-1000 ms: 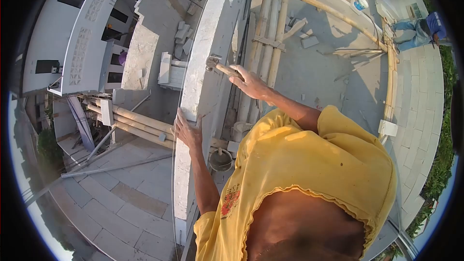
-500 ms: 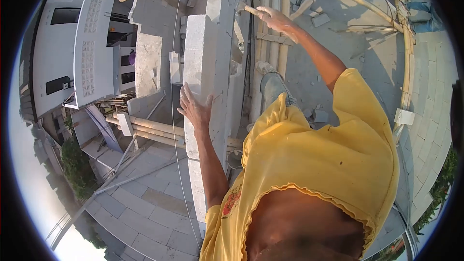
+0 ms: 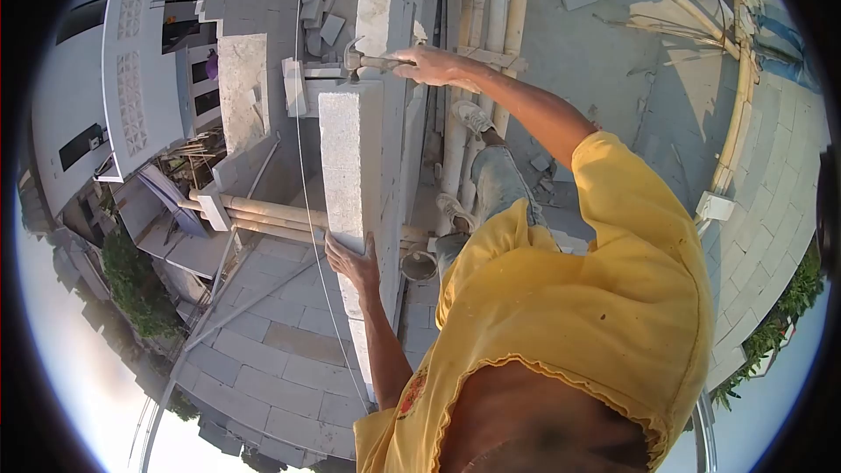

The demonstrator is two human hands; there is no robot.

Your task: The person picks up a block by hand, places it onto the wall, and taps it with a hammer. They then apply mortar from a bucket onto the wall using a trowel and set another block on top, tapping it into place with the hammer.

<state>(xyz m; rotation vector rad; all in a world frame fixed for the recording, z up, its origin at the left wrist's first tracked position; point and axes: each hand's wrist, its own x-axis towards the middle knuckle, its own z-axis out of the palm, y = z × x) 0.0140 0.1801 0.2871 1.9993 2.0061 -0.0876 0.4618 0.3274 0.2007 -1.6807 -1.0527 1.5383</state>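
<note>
My right hand [image 3: 429,65] is wrapped round the handle of a claw hammer [image 3: 354,59]. The hammer's head is at the far end face of a white block [image 3: 340,162] on top of the wall. My left hand [image 3: 354,264] rests against the near end of that block, thumb on one side and fingers spread over the other. A thin string line [image 3: 307,153] runs along the left side of the wall. Further along the wall stands another white block [image 3: 375,22], with a gap between the two.
Bamboo poles [image 3: 497,35] lie along the right of the wall, near my feet. A bucket [image 3: 419,264] sits low beside the wall. Bamboo rails [image 3: 263,210] cross on the left. At the upper right, another person's legs [image 3: 784,48] show.
My right hand has swung the hammer left and down to the block's far end. My left hand has moved down to the block's near end. The view has shifted, and both shoes now show.
</note>
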